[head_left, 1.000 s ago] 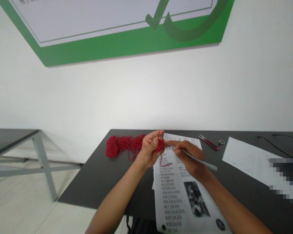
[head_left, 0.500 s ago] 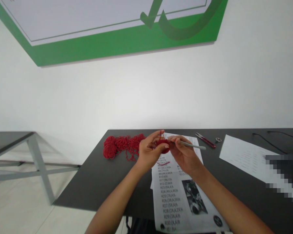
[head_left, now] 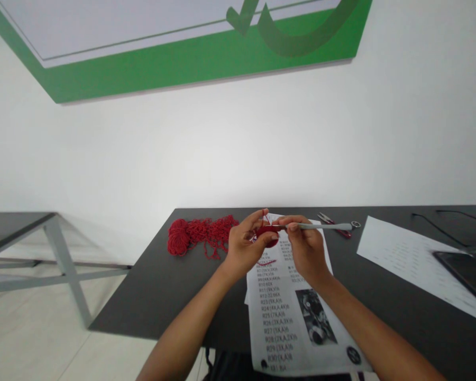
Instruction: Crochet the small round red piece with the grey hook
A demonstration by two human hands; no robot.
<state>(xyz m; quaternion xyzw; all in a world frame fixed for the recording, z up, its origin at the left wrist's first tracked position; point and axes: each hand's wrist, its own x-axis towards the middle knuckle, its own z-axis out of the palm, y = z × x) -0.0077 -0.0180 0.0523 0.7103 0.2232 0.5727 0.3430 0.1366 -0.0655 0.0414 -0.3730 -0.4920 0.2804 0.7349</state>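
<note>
A small round red crochet piece (head_left: 268, 232) is pinched in my left hand (head_left: 244, 244), whose raised index finger has red yarn running over it. My right hand (head_left: 306, 244) grips a crochet hook (head_left: 327, 226) with a pale grey handle, and the hook's metal end reaches to the top edge of the red piece. Below both hands lies a printed pattern sheet (head_left: 280, 323) with rows of text and a dark photo. A ball of red yarn (head_left: 178, 237) with loose tangled strands rests to the left of my left hand.
On the dark table (head_left: 154, 296), red-handled snips (head_left: 343, 233) and a small metal ring (head_left: 356, 224) lie behind my right hand. Farther right are another paper (head_left: 404, 259), a dark tablet-like device (head_left: 466, 272) and thin black glasses arms or cables. Another table (head_left: 14, 227) stands left.
My right hand has shifted slightly right, and the hook has swung nearly level, its handle now reaching over the snips. The view has tilted down slightly at the wall sign.
</note>
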